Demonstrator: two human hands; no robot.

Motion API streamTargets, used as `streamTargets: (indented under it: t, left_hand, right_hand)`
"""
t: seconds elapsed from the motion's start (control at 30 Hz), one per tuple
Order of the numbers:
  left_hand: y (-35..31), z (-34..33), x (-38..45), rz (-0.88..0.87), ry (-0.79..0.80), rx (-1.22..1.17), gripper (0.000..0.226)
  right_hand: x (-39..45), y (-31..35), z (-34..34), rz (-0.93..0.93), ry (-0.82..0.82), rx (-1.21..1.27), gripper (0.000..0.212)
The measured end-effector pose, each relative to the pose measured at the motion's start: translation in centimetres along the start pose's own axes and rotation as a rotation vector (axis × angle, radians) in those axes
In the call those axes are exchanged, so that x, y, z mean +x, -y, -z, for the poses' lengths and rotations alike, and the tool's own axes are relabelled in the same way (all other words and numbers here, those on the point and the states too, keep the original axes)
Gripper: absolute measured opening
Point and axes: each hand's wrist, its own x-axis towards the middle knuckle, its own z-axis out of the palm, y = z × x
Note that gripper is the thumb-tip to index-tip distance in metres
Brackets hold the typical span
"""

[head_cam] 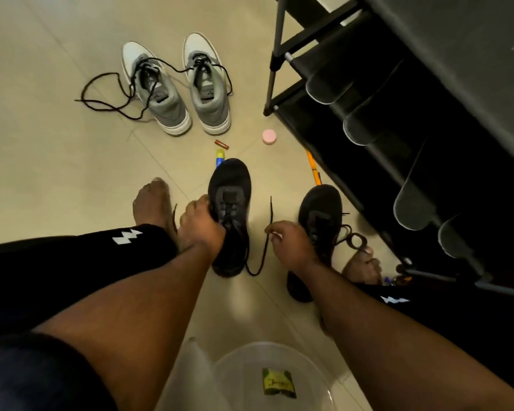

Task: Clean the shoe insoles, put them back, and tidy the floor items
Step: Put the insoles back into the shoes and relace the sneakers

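I am gripping the black shoe (229,215) on the floor between my feet with my left hand (201,229), fingers curled over its laces. My right hand (291,246) is pinching its loose lace (268,215). The other black shoe (318,232) is lying just beside it, near the shoe rack (368,93). Farther off, grey sneakers (175,87) are standing; a clear bowl (279,381) is holding what may be a green packet.
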Motion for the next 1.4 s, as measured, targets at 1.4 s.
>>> streamTargets:
  t: [1.4]
  left_hand:
    - [-2.9, -4.8, 5.0, -0.339, 0.43, -0.09, 0.014]
  right_hand:
    - [8.5, -1.0, 2.3, 0.166, 0.143, -0.29, 0.016]
